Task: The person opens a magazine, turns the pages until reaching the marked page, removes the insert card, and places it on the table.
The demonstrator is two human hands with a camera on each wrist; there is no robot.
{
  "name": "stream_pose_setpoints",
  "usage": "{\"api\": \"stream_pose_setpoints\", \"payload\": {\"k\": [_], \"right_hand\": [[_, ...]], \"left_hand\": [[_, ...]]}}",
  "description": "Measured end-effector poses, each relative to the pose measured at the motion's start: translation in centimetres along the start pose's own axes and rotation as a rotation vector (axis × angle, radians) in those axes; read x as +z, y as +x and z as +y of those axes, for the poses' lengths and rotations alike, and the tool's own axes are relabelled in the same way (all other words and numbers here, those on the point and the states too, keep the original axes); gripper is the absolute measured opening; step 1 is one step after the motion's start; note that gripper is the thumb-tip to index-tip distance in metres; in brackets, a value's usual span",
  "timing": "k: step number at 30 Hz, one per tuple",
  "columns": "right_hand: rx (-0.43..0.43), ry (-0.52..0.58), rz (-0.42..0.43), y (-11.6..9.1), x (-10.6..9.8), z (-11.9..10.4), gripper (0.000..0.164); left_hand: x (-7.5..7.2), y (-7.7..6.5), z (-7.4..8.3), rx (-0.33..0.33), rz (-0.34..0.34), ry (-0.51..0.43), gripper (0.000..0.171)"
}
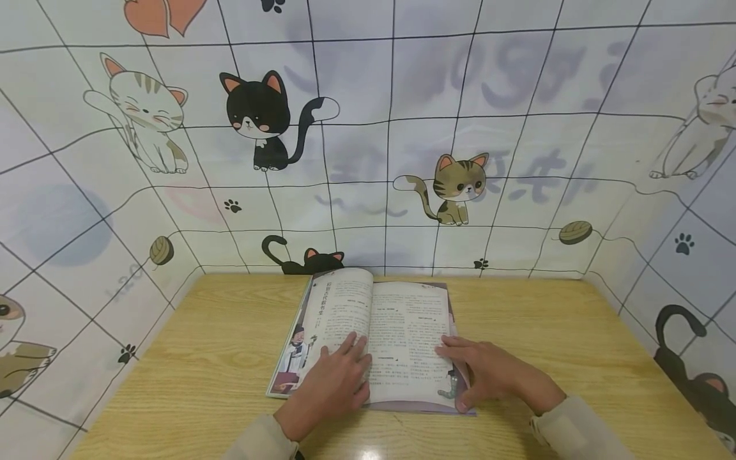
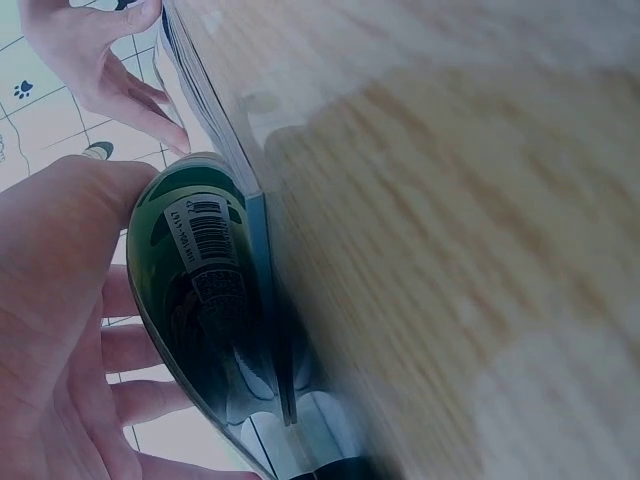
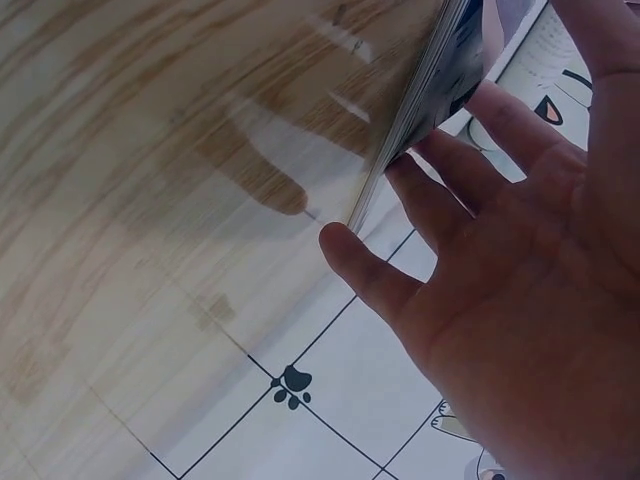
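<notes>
An open magazine [image 1: 405,332] lies on the wooden table, with printed columns on both pages and a drawn robed figure on the left one. My left hand [image 1: 339,377] rests on the lower part of the left page near the fold, its fingers spread. In the left wrist view, a curved green cover with a barcode label [image 2: 205,235] shows beside that hand. My right hand [image 1: 489,370] touches the right page's outer edge with extended fingers, the thumb apart near the lower corner. The right wrist view shows its fingers [image 3: 440,195] against the page edges.
The wooden table [image 1: 230,345] reaches back to a wall sheet [image 1: 368,140] printed with cartoon cats and a grid. Similar printed sheets stand along the left and right sides. Light-coloured sleeves [image 1: 581,428] cover both forearms.
</notes>
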State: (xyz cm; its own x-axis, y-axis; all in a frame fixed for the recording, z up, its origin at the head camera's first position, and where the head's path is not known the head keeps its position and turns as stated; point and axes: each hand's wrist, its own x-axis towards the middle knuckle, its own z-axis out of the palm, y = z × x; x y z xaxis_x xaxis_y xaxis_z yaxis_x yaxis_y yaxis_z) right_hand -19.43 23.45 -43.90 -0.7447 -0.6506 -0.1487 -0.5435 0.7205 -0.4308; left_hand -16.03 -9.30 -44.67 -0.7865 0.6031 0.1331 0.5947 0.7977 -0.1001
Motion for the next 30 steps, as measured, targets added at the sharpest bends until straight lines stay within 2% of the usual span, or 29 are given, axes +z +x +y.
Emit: {"api": "stream_pose_setpoints", "payload": {"k": [10,16,20,25,30], "right_hand": [[-0.001,-0.001,0.014,0.0,0.0,0.1,0.1],[0.012,-0.007,0.03,0.1,-0.2,-0.5,0.095],[0.018,-0.032,0.04,0.4,-0.3,-0.9,0.089],[0.031,-0.07,0.044,0.7,-0.3,-1.1,0.084],[0.069,-0.08,0.041,0.8,-0.3,-1.4,0.08]], "left_hand": [[-0.1,0.0,0.1,0.005,-0.01,0.001,0.04],[0.1,0.1,0.3,-0.001,-0.018,0.029,0.046],[0.2,0.1,0.4,-0.014,-0.016,0.033,0.056],[0.2,0.3,0.6,-0.033,-0.032,0.019,0.078],[0.1,0.3,0.8,-0.033,-0.04,0.027,0.088]]}}
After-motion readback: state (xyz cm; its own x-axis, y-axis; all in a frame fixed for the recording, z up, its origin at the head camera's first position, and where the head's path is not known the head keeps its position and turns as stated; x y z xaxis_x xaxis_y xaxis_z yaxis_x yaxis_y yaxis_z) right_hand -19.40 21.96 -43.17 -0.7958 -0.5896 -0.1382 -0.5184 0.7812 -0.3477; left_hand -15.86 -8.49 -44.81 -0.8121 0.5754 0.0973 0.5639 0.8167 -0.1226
